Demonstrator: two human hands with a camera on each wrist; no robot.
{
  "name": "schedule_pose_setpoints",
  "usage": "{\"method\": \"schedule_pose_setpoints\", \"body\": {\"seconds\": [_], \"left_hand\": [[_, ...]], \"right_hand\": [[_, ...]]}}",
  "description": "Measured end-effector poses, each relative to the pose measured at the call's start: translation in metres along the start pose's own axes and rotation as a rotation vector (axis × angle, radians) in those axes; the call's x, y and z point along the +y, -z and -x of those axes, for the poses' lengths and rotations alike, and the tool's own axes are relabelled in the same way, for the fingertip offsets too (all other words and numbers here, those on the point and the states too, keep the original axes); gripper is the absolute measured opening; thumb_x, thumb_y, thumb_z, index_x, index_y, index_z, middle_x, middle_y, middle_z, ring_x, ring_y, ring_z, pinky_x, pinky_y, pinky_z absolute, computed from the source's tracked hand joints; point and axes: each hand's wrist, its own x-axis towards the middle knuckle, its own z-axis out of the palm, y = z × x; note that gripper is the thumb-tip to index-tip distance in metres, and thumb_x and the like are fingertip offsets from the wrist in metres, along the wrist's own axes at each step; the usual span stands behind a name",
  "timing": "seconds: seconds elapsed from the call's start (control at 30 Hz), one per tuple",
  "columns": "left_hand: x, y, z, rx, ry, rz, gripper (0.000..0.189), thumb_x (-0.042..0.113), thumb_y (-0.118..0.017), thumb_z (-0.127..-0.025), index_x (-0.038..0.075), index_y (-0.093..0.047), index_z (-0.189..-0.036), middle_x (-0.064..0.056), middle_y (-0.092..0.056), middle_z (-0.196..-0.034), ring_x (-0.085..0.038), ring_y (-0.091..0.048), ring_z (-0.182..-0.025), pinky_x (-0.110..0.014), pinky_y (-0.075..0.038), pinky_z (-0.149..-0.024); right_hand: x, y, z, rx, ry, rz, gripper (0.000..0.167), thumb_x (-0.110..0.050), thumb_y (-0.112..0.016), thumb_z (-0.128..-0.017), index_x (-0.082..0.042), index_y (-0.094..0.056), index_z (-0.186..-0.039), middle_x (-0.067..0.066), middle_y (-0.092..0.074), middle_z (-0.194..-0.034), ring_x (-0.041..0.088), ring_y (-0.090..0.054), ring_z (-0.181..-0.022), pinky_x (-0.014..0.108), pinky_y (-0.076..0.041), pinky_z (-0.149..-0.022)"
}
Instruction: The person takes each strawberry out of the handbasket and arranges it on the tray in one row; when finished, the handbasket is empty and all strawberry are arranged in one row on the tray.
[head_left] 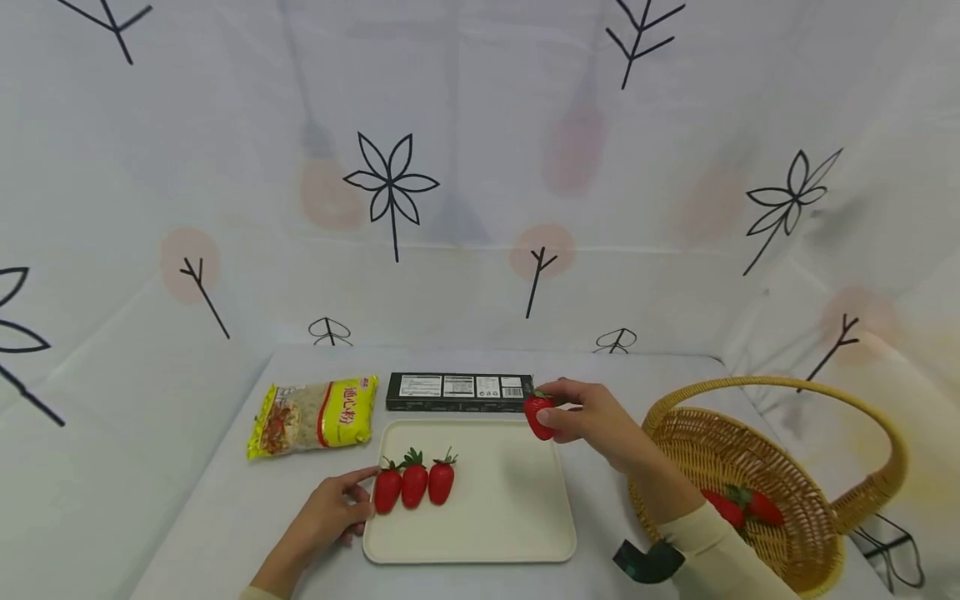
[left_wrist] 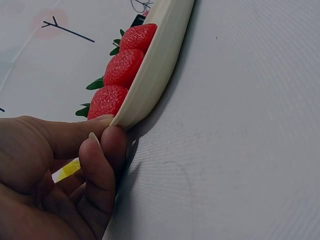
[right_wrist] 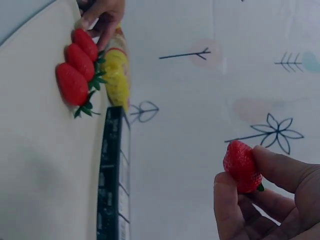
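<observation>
Between thumb and fingers, my right hand [head_left: 592,421] pinches a red strawberry [head_left: 538,416] above the tray's far right corner. In the right wrist view that strawberry [right_wrist: 242,166] shows its tip upward, with a bit of green at its lower end. My left hand [head_left: 330,508] grips the left rim of the cream tray [head_left: 510,508]; the left wrist view shows thumb and fingertip pinching the rim [left_wrist: 160,75]. Three strawberries [head_left: 414,483] lie side by side at the tray's left, leafy ends away from me. The nearest one [left_wrist: 107,101] is right beside my left thumb.
A wicker basket [head_left: 720,433] with a tall handle stands at the right, with several strawberries [head_left: 763,507] inside. Behind the tray lies a long black box [head_left: 461,405]. To its left is a yellow food packet [head_left: 348,412]. A patterned white cloth [head_left: 465,292] hangs behind.
</observation>
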Motion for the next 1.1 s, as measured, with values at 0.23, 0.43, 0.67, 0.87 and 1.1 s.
{"method": "schedule_pose_setpoints", "body": {"seconds": [0.23, 0.43, 0.67, 0.87, 1.1], "left_hand": [[-0.002, 0.000, 0.000, 0.002, 0.012, 0.001, 0.061, 0.000, -0.073, -0.086, 0.006, -0.056, -0.145, -0.008, -0.061, -0.093, -0.019, -0.061, -0.062, -0.031, -0.052, -0.052], [0.000, 0.000, 0.001, 0.013, 0.019, 0.004, 0.061, 0.000, -0.073, -0.086, 0.006, -0.056, -0.145, -0.008, -0.060, -0.092, -0.019, -0.061, -0.062, -0.031, -0.052, -0.052], [0.001, 0.000, 0.001, 0.007, 0.021, 0.018, 0.062, 0.000, -0.073, -0.087, 0.007, -0.055, -0.146, -0.008, -0.060, -0.093, -0.019, -0.061, -0.063, -0.030, -0.052, -0.052], [0.001, 0.000, 0.001, 0.008, 0.025, 0.022, 0.062, 0.000, -0.073, -0.086, 0.007, -0.056, -0.145, -0.008, -0.060, -0.093, -0.019, -0.061, -0.063, -0.030, -0.052, -0.053], [0.001, -0.001, 0.001, 0.014, 0.028, 0.026, 0.062, -0.001, -0.073, -0.086, 0.007, -0.056, -0.145, -0.008, -0.060, -0.093, -0.019, -0.060, -0.063, -0.030, -0.051, -0.053]], "right_hand": [[0.033, -0.043, -0.030, -0.051, -0.073, -0.119, 0.048, -0.021, -0.075, -0.092, 0.001, -0.061, -0.132, 0.015, -0.068, -0.115, 0.024, -0.070, -0.088, 0.037, -0.061, -0.079], [0.056, -0.078, -0.042, -0.110, -0.109, -0.131, 0.046, -0.017, -0.076, -0.091, 0.003, -0.063, -0.129, 0.012, -0.069, -0.109, 0.022, -0.069, -0.088, 0.037, -0.062, -0.078], [0.073, -0.104, -0.046, -0.131, -0.114, -0.051, 0.038, -0.011, -0.076, -0.087, 0.003, -0.067, -0.122, 0.009, -0.067, -0.098, 0.019, -0.065, -0.082, 0.033, -0.060, -0.071], [0.077, -0.116, -0.047, -0.105, -0.111, 0.072, 0.031, -0.011, -0.077, -0.085, 0.000, -0.070, -0.113, 0.005, -0.064, -0.089, 0.016, -0.060, -0.072, 0.029, -0.055, -0.061], [0.076, -0.125, -0.046, -0.096, -0.086, 0.146, 0.028, -0.012, -0.077, -0.084, 0.000, -0.070, -0.109, 0.005, -0.063, -0.085, 0.016, -0.059, -0.071, 0.028, -0.051, -0.060]]}}
